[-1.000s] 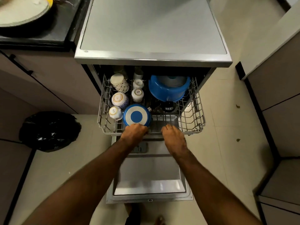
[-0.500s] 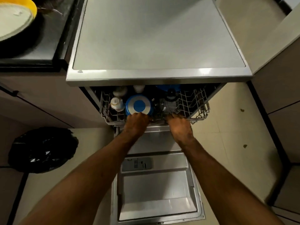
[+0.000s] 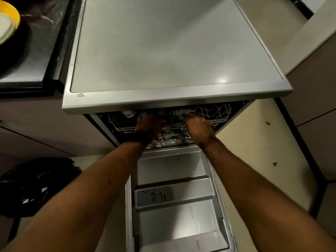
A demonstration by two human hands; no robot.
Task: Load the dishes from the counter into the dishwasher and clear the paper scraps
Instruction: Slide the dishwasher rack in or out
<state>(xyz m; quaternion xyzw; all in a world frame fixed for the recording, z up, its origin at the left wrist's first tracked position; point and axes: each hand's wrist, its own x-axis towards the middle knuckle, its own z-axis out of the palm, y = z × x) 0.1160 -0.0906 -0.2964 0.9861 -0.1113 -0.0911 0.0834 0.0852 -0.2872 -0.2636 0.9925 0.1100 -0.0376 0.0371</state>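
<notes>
Seating the rack (image 3: 215, 114) at 12 o'clock, I judge; left hand (image 3: 148, 127) and right hand (image 3: 199, 127) meet it, their grip I cannot tell; next, lift the door (image 3: 174, 217).

**No legible text, brand or number anywhere in view.**

The only markings are two. A small pale triangle (image 3: 80, 94) sits on the front lip of the dishwasher top (image 3: 163, 51), up and to the left of the left hand (image 3: 147, 127). It carries no lettering. Below both hands, nearer the person and closer to the left hand than to the right hand (image 3: 199, 127), the grey detergent dispenser (image 3: 153, 196) on the open dishwasher door (image 3: 174, 224) shows a slotted grille and a small dark oval symbol. Both are too blurred to read.
</notes>
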